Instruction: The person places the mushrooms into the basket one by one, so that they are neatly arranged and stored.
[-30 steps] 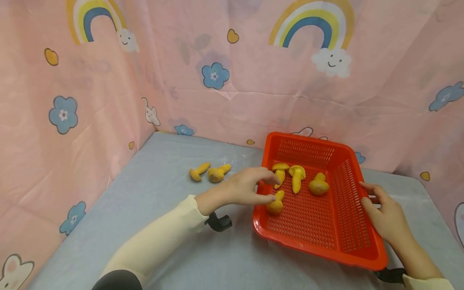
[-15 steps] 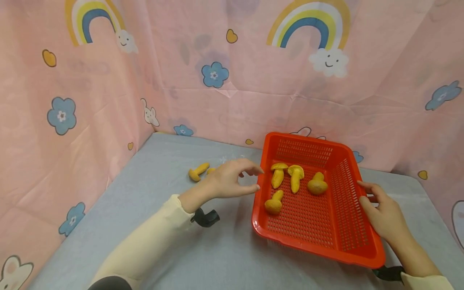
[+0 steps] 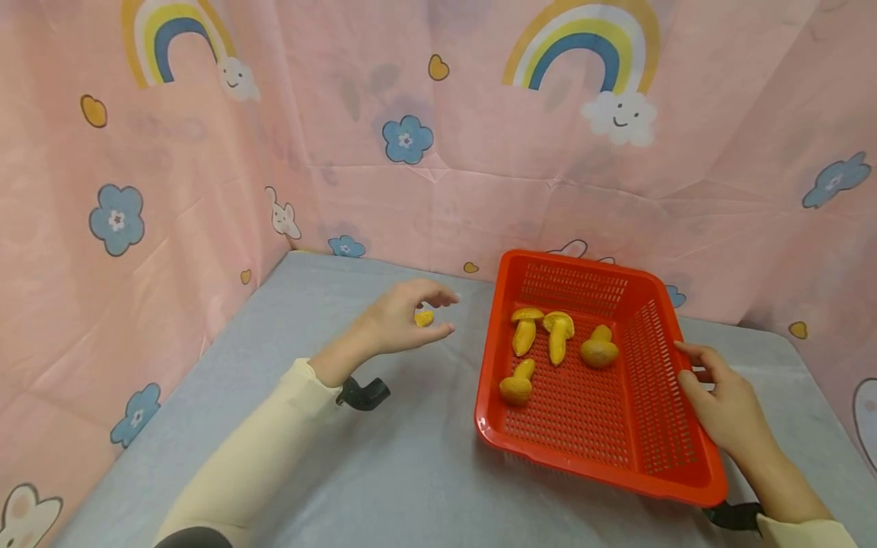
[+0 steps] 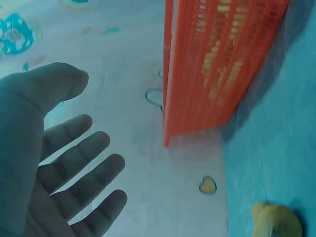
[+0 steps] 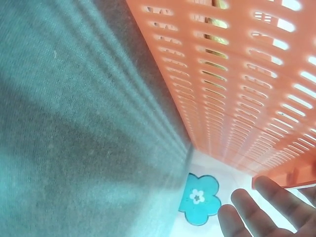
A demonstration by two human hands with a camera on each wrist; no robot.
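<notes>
My left hand point(image 3: 393, 320) hovers over the table left of the red plastic basket point(image 3: 603, 476), thumb and fingers spread with nothing between them. Beyond it lies a yellow mushroom point(image 3: 425, 318), partly hidden by the hand; the left wrist view has a mushroom point(image 4: 277, 222) on the table at bottom right. Several mushrooms lie in the basket: two stem-down ones at the back left, one brownish mushroom point(image 3: 599, 348) to their right and another mushroom point(image 3: 517, 383) nearer the front. My right hand point(image 3: 729, 399) holds the basket's right rim, with fingers point(image 5: 249, 212) along its outside.
A grey-blue cloth covers the table point(image 3: 384, 472). Pink patterned curtain point(image 3: 438, 198) closes off the back and left side. The basket stands at the table's right, close to the back curtain.
My left hand has drawn back from over the basket, leftward across the table, and now overlaps the two loose mushrooms. My right hand stays on the rim.
</notes>
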